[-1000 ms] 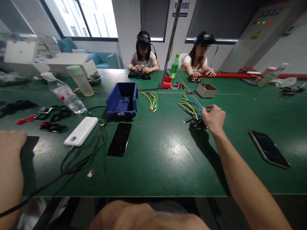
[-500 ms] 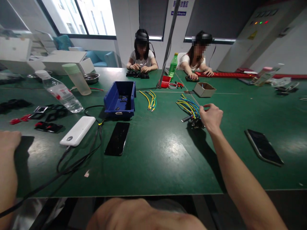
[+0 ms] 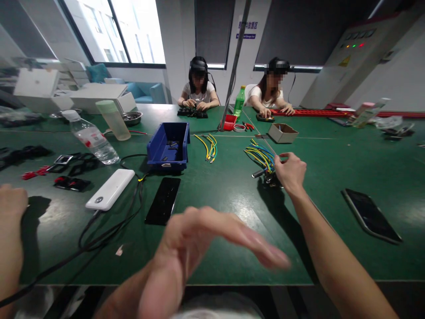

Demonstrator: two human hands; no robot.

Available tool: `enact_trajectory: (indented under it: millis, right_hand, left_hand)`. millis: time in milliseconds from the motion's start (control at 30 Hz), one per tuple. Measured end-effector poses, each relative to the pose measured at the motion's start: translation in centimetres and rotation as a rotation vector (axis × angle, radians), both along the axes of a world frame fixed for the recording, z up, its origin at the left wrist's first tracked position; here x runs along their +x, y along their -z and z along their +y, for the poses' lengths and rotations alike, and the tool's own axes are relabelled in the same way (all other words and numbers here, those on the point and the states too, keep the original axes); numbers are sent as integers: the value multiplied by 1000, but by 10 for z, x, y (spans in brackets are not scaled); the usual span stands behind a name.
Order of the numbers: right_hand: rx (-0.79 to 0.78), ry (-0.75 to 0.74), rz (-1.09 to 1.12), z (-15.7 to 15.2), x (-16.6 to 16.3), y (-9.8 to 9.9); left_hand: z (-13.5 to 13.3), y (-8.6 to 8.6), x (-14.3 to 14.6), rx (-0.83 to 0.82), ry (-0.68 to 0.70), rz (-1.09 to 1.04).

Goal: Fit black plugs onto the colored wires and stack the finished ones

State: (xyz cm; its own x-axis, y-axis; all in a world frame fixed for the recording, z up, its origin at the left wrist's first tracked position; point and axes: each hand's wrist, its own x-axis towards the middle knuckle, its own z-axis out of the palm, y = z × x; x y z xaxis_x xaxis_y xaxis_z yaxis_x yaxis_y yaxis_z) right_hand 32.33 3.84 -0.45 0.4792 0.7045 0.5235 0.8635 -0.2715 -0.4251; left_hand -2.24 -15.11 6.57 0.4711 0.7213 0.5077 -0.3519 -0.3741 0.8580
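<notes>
My left hand [image 3: 212, 239] is large and blurred close to the camera, fingers stretched to the right over the table's near edge, with nothing seen in it. Farther out, my right hand [image 3: 291, 170] is closed at the right side of a bundle of yellow, green and blue wires [image 3: 257, 153]; its fingertips are partly hidden. Dark and metallic ends of the bundle lie below its fingers. To the left of that bundle are several loose yellow and green wires [image 3: 209, 146] with metal ring ends. A closed hand [image 3: 12, 199] at the left edge appears to belong to another person.
A blue bin [image 3: 168, 161] holds small black pieces. Around it are a black phone [image 3: 162, 201], a white power bank [image 3: 111, 189] with cables and a tilted water bottle [image 3: 94, 139]. Another phone [image 3: 370, 215] lies right, a small box [image 3: 282, 135] farther back. Two people sit opposite.
My left hand has risen into view from the bottom edge, fingers extending right. My right hand stays at the wire bundle. The camera view has tilted slightly up.
</notes>
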Motion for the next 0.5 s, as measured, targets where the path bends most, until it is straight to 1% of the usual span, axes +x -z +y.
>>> enact_trajectory:
  millis: [67,100,133,167,233,300,400,433,500]
  right_hand:
    - [30,-39,-1,-2,-8,-1]
    - [45,-67,-4,-3,-13,-1]
    - [60,-100,-10,-4,-18,-1]
    - [74,-138,-18,-6,-24,0]
    - [87,-223,-39,-9,-37,3]
    - [73,-313,-60,-13,-51,9]
    - [8,-445,-95,-19,-71,21]
    - [-19,-487,-105,-20,-77,25]
    - [-76,-547,-130,-22,-89,34]
  left_hand:
    - [50,-7,5,14,-338,-89]
    - [75,-7,3,32,-520,-114]
    - [100,-4,-3,25,-695,-90]
    - [122,1,-10,16,-838,-38]
    - [161,15,-30,33,-1042,86]
    - [192,29,-50,56,-1140,265]
    - [230,46,-69,123,-1200,599]
    - [242,50,-72,149,-1195,703]
    - [262,58,-73,173,-1138,906]
